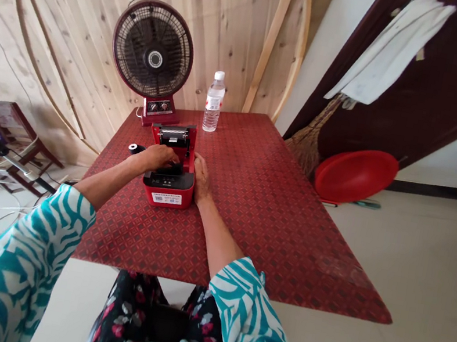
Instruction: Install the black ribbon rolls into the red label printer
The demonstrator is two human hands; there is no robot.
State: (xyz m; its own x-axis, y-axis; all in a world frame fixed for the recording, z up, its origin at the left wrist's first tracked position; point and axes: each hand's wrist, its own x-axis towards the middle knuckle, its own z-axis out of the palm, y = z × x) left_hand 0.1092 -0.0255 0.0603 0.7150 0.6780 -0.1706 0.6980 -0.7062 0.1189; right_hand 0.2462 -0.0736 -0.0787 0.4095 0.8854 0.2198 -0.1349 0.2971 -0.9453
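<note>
Left hand (162, 157): fingers inside open red printer (153, 198), tips hidden, can't tell if pinching. Right hand (203, 179): fingers laid along its side, likely bracing. Lid (174, 131) up, presumably for access. Printer near bench (259, 200) left edge, dark roll (138, 149) beside. Fan (155, 58) far-left corner, bottle (213, 103) far edge. Left hand blocks compartment.

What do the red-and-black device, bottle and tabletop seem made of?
Red-and-black device: probably hard plastic, smooth, with rounded, moulded-looking corners.
Bottle: likely clear plastic, glossy; see-through and ridged low down.
Tabletop: red, patterned surface with a faint sheen, perhaps vinyl or cloth; the look leaves it open.
</note>
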